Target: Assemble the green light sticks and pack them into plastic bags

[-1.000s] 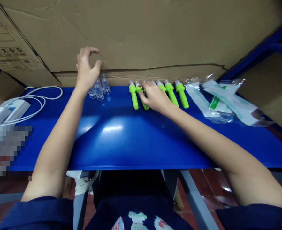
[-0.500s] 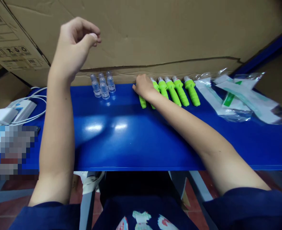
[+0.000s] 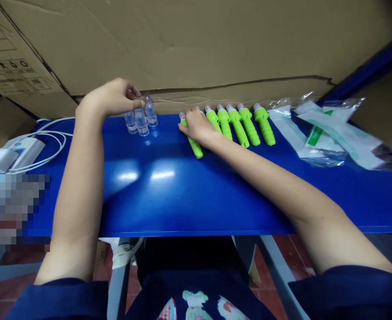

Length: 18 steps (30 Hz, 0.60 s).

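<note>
My left hand (image 3: 117, 97) hovers at the tops of a small group of clear plastic bottle-shaped pieces (image 3: 141, 123) standing upright on the blue table (image 3: 179, 191). Its thumb and fingers are curved and apart, with the thumb by the nearest pieces; whether it touches them is unclear. My right hand (image 3: 199, 126) is closed over a lime-green ribbed handle with a clear tip (image 3: 194, 146), which lies slanted on the table. Several similar green handles (image 3: 238, 126) lie in a row to the right, one partly hidden behind this hand.
Clear packets with white and green contents (image 3: 329, 133) lie at the right. White chargers and cables (image 3: 25, 149) sit at the left, behind a blurred-out item (image 3: 14, 209). A cardboard wall (image 3: 196, 44) rises along the table's back edge.
My left hand has come down from in front of the cardboard to the clear pieces. The green handle under my right hand has shifted slightly toward me, and its tip now shows.
</note>
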Available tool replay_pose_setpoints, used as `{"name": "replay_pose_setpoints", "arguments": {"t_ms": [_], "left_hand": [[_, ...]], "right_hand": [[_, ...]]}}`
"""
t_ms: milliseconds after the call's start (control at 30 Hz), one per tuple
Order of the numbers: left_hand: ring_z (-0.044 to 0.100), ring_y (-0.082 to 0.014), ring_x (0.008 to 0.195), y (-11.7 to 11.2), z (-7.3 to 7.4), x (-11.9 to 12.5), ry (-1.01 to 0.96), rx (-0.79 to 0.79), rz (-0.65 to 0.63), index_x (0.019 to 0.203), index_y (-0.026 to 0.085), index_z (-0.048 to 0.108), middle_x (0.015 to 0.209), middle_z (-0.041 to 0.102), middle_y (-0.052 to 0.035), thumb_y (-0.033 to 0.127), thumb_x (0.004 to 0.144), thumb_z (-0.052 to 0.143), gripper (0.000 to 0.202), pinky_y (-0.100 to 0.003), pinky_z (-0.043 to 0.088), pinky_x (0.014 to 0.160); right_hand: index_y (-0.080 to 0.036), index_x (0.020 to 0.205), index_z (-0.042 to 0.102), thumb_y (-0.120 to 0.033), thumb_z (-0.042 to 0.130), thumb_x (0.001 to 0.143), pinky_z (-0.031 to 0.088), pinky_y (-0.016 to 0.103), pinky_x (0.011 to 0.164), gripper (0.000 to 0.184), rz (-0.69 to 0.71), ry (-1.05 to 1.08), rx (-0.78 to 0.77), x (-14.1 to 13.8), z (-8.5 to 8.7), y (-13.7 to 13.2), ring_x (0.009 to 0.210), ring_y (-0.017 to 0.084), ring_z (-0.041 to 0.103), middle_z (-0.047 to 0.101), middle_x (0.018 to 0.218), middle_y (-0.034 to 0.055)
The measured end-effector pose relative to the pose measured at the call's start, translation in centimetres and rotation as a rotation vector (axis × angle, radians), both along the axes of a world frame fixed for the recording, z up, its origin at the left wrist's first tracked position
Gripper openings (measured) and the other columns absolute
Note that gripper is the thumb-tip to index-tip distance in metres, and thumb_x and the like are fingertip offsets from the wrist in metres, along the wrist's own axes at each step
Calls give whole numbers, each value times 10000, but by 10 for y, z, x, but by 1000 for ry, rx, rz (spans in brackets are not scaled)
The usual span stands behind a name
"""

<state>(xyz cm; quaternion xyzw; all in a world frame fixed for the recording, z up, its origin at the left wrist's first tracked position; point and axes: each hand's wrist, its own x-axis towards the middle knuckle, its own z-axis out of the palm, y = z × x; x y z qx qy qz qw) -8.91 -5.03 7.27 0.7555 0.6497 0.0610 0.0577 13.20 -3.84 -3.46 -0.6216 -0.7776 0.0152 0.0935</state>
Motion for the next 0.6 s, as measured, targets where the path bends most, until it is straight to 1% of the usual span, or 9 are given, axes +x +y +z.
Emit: {"name": "replay_pose_setpoints", "arguments": {"t_ms": [67, 167, 300, 433, 600], "left_hand": [[716, -309, 1208, 2, -3, -1, 55, 19, 17, 1367, 130, 700, 1284, 753, -110, 365, 978, 686, 455, -413, 558, 1079], [708, -285, 1204, 4, -7, -2, 109, 15, 33, 1339, 141, 712, 1262, 757, -108, 374, 967, 706, 439, -377, 545, 1085], [702, -258, 1156, 8, -12, -1, 93, -43, 53, 1301, 139, 731, 1269, 756, -121, 303, 938, 738, 398, -339, 529, 1074], [708, -234, 1072, 17, -21, 0, 79, -68, 19, 1246, 166, 756, 1250, 768, -104, 236, 878, 778, 375, -323, 536, 1011], [714, -258, 1125, 23, -27, 0, 120, -90, 37, 1183, 183, 757, 1296, 759, -105, 270, 817, 806, 380, -320, 537, 967]], "right_hand": [[-6, 1407, 602, -317, 557, 1075, 567, 448, 1036, 457, 3, -7, -32, -1, 0, -8, 1263, 384, 698, 686, 1343, 268], [-3, 1472, 527, -338, 504, 1095, 577, 445, 1009, 505, 15, -22, -71, -2, 1, -20, 1217, 378, 722, 722, 1262, 257], [-32, 1418, 547, -416, 527, 1075, 580, 443, 990, 515, 38, -5, -83, -3, 3, -34, 1183, 376, 730, 725, 1250, 249], [-50, 1415, 545, -380, 534, 1055, 571, 434, 996, 489, 35, -21, -92, -4, 2, -41, 1207, 366, 714, 703, 1303, 254], [-56, 1431, 545, -372, 506, 1053, 556, 483, 998, 494, 25, -68, -47, -4, -1, -43, 1235, 395, 687, 702, 1314, 247]]}}
